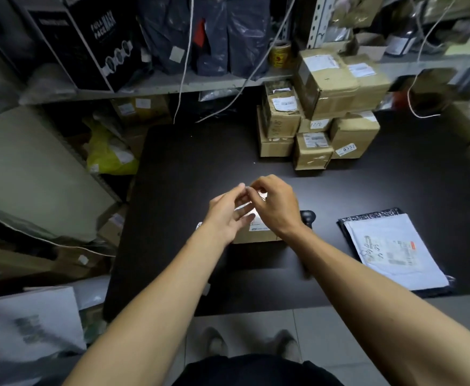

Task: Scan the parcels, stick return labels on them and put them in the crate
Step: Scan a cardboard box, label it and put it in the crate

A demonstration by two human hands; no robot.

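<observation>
Dark matte table (186,151), cluttered shelves behind. I see left hand (228,215) and right hand (274,204) pinching small pale label (262,195) together above small brown cardboard parcel (256,232).

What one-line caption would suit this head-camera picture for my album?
Both hands, left hand and right hand, work a small pale label above a cardboard parcel on a dark table.
</observation>
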